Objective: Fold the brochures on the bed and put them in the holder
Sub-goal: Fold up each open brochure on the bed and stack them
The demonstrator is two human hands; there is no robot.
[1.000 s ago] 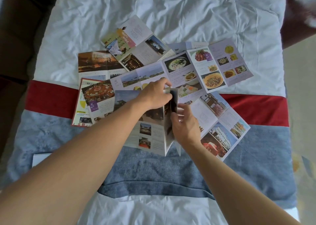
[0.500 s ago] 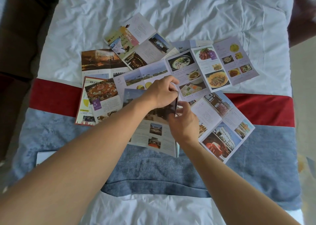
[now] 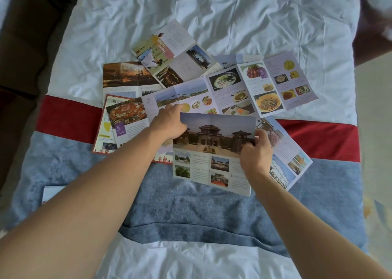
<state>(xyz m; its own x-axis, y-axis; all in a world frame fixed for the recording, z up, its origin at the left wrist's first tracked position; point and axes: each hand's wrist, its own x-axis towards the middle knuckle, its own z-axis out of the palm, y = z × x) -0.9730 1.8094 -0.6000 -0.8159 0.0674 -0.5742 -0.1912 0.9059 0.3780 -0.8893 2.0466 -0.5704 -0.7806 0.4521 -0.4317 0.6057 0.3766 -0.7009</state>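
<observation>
Temple brochure [image 3: 212,149] lies open atop the brochure spread, long axis crosswise. Right hand [image 3: 255,153] pinches its right edge; left hand [image 3: 169,122] grips its left edge. Holder unseen.

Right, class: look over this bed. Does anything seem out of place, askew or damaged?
Nothing looks damaged. The glossy paper brochures lie fanned at mixed angles, overlapping across the red fabric band, all unfolded. The left hand and right hand hold the temple-photo brochure open. No holder is identifiable.
</observation>
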